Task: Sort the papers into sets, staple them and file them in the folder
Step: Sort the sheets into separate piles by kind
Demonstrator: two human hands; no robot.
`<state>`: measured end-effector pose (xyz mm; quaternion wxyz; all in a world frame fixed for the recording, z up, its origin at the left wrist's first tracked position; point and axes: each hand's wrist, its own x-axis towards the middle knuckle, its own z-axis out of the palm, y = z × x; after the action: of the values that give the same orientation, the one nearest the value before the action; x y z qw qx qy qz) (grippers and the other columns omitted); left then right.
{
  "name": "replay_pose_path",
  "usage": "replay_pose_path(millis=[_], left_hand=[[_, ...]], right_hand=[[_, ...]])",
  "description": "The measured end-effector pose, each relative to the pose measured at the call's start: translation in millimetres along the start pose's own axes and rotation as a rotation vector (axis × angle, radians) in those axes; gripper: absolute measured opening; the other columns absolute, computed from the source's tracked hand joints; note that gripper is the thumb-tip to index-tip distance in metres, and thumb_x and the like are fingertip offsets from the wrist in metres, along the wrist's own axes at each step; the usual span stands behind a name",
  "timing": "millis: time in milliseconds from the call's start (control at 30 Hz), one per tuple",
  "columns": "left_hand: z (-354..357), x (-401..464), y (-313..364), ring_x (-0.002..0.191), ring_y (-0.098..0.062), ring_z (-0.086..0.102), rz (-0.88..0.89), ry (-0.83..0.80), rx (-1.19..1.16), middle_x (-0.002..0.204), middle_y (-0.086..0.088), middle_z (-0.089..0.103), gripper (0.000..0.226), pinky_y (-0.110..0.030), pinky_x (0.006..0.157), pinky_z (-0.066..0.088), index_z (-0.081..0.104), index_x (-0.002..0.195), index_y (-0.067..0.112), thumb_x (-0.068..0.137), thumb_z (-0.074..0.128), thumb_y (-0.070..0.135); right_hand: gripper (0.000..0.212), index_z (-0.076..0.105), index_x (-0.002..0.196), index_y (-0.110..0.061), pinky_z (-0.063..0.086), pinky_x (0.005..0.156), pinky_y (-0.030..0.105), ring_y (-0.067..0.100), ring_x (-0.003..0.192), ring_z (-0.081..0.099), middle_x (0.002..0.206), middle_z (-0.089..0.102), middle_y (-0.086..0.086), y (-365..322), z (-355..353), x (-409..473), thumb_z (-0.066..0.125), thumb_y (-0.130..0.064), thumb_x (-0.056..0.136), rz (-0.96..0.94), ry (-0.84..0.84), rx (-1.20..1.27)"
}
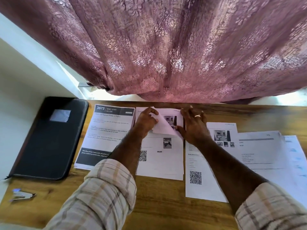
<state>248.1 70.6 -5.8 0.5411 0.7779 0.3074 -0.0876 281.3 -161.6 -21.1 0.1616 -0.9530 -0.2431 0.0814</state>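
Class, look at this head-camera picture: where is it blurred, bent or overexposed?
Head view: the silver stapler at lower left is smeared; the wooden desk's far edge bows from wide-angle distortion; daylight under the mauve patterned curtain blows out white; the rightmost white sheets are soft and unreadable.

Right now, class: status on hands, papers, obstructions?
Left hand pinches top sheet, peeled back. Right hand flat on stack. Stapler, folder untouched.

The left sheet [106, 133] on the worktop [166, 205] carries a dark header reading "3675" and "DESK / STUDY", with a title about replacing a photo in a frame. QR codes mark the middle sheet [162, 160] and the sheet to its right [199, 185]; other print is too small to read.
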Motion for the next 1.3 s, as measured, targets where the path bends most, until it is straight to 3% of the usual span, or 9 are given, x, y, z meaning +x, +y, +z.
replay_pose_path(millis=[100,200,300,467,567,667,867,1100,1300], left_hand=[[2,2,1,0.107,-0.029,0.063,-0.010,0.015,0.048,0.122,-0.005,0.065,0.024,-0.026,0.075,0.056,0.076,0.093,0.023,0.092,0.073,0.000],[1,6,-5,0.107,-0.036,0.071,-0.035,-0.014,-0.104,0.105,-0.004,0.078,0.003,-0.036,0.087,0.057,0.082,0.082,0.022,0.082,0.084,0.021],[2,7,-3,0.104,-0.028,0.069,-0.076,-0.001,-0.154,0.099,0.003,0.079,0.038,-0.037,0.092,0.053,0.085,0.087,0.019,0.092,0.073,0.055],[0,6,5,0.103,-0.026,0.067,-0.185,-0.032,-0.172,0.112,-0.001,0.075,0.074,-0.039,0.085,0.055,0.074,0.116,0.021,0.084,0.056,0.086],[1,10,3,0.104,-0.027,0.069,-0.145,-0.006,-0.162,0.120,-0.002,0.072,0.068,-0.044,0.093,0.060,0.065,0.127,0.022,0.076,0.085,0.063],[3,14,0,0.108,-0.028,0.067,-0.176,0.065,-0.005,0.121,-0.004,0.069,0.069,-0.043,0.100,0.057,0.068,0.128,0.012,0.072,0.095,0.042],[3,53,-44,0.109,-0.027,0.071,-0.135,-0.003,-0.134,0.117,-0.001,0.076,0.112,-0.048,0.103,0.057,0.073,0.117,0.017,0.026,0.095,0.079],[-3,18,-8,0.103,-0.033,0.071,-0.118,-0.055,-0.147,0.107,-0.009,0.076,0.022,-0.048,0.097,0.060,0.075,0.087,0.021,0.078,0.088,0.036],[3,9,-7,0.100,-0.026,0.062,0.005,0.007,-0.025,0.120,-0.007,0.064,0.023,-0.026,0.065,0.052,0.064,0.107,0.022,0.092,0.080,0.016]], right_hand=[[0.073,0.033,0.161,-0.026,0.009,0.126,0.060,0.039,0.153,0.029,0.167,0.034,0.014,-3,-1,-2,0.052,-0.058,0.098,-0.049,-0.001,-0.066],[0.073,0.038,0.151,-0.034,0.051,0.103,0.047,0.025,0.122,0.062,0.133,0.069,0.001,-15,-6,-6,0.071,-0.055,0.090,0.051,0.013,0.320],[0.065,0.044,0.142,-0.031,0.060,0.074,0.025,0.008,0.090,0.075,0.110,0.077,-0.006,-26,-15,-12,0.082,-0.040,0.090,0.172,0.083,0.794],[0.054,0.047,0.141,-0.029,0.063,0.083,0.037,0.014,0.101,0.076,0.122,0.076,-0.003,-34,-19,-21,0.076,-0.035,0.096,0.135,-0.056,0.766],[0.039,0.054,0.133,-0.025,0.064,0.084,0.036,0.021,0.107,0.075,0.124,0.076,0.002,-35,-16,-25,0.071,-0.025,0.097,0.104,-0.090,0.673],[0.035,0.058,0.130,-0.022,0.064,0.088,0.045,0.023,0.106,0.074,0.121,0.076,0.003,-36,-21,-22,0.069,-0.018,0.097,0.159,0.089,0.561],[0.076,0.036,0.154,-0.025,0.026,0.120,0.057,0.037,0.145,0.041,0.155,0.051,0.007,-19,-19,-10,0.073,-0.043,0.090,0.155,-0.061,0.106],[0.071,0.039,0.149,-0.023,0.035,0.115,0.061,0.048,0.136,0.047,0.153,0.041,0.016,14,-34,-21,0.076,-0.035,0.089,0.299,0.071,0.041],[0.084,0.049,0.134,-0.010,0.048,0.101,0.057,0.052,0.123,0.050,0.132,0.047,0.024,45,-60,-56,0.088,-0.047,0.069,0.760,0.058,-0.065]])
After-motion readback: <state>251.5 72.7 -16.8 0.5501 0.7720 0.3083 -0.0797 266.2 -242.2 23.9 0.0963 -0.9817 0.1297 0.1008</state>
